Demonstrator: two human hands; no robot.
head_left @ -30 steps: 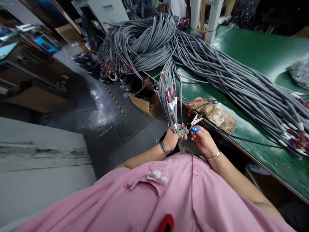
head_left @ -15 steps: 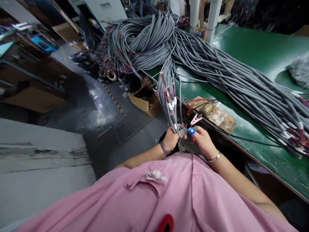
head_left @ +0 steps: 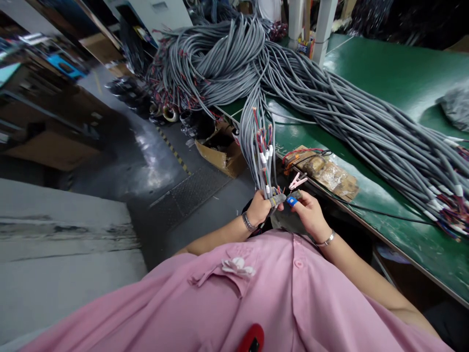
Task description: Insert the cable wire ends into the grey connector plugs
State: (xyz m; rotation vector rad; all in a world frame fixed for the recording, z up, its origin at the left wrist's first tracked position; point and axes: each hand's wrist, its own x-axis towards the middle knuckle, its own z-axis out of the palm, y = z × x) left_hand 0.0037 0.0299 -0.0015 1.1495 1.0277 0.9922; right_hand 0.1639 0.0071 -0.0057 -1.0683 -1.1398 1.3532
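My left hand (head_left: pixel 261 208) is closed around a bunch of grey cables (head_left: pixel 252 142) that hangs down over the table edge. Stripped ends with red, blue and orange wires (head_left: pixel 263 139) and white bands stand up out of this bunch. Grey covering wraps my left thumb. My right hand (head_left: pixel 308 210) is pinched close beside the left one, a blue wrap on its thumb. Whatever its fingertips hold is too small to make out. Just above the right hand sits a pink clip (head_left: pixel 297 181) at the table's edge.
A large heap of grey cables (head_left: pixel 220 63) lies on the green table (head_left: pixel 370 63) and runs along it to the right. A taped cardboard piece (head_left: pixel 331 173) lies near the edge. Below, an open cardboard box (head_left: pixel 220 159) stands on the floor.
The wire ends in the held bunch have shifted slightly to the right and now stand more upright. Both hands stay close together in nearly the same place.
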